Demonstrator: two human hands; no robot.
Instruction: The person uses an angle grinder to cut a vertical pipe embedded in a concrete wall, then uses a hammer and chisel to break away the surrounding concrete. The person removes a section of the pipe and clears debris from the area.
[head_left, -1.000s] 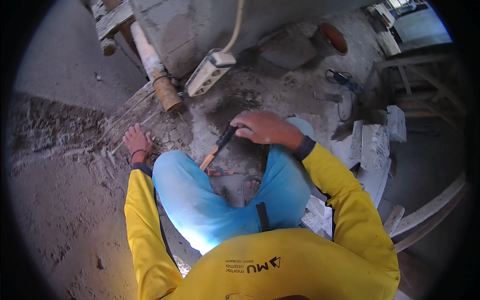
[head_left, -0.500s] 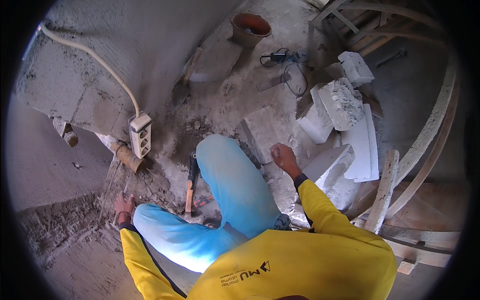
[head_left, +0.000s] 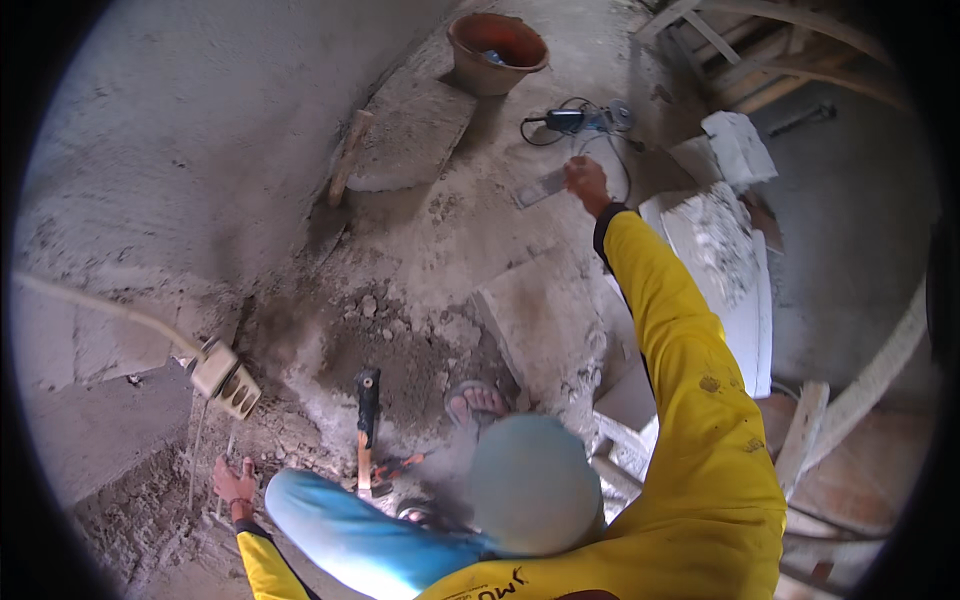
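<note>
My right hand (head_left: pixel 587 183) reaches far forward, its fingers curled at the right end of a flat, grey, rectangular tool (head_left: pixel 541 188) lying on the dusty floor. The fingers cover that end, so its handle is hidden. Just beyond lies an angle grinder (head_left: pixel 590 119) with its cord. My left hand (head_left: pixel 235 482) is low at the left, fingers apart, beside thin strings or wires over broken mortar. It holds nothing that I can see. Between my knees and the rubble lies a hammer (head_left: pixel 366 425) with a dark head end and a wooden handle.
A white socket strip (head_left: pixel 226 380) hangs on its cable at the left. A brown bucket (head_left: pixel 497 55) stands at the back. White blocks (head_left: pixel 708 240) are piled at the right, near wooden framing (head_left: pixel 803 430). A flat slab (head_left: pixel 540 315) lies ahead of my foot.
My right hand has moved forward from beside the slab to the flat grey tool. My left hand stays low at the left. The view has shifted, and my right knee has come nearer.
</note>
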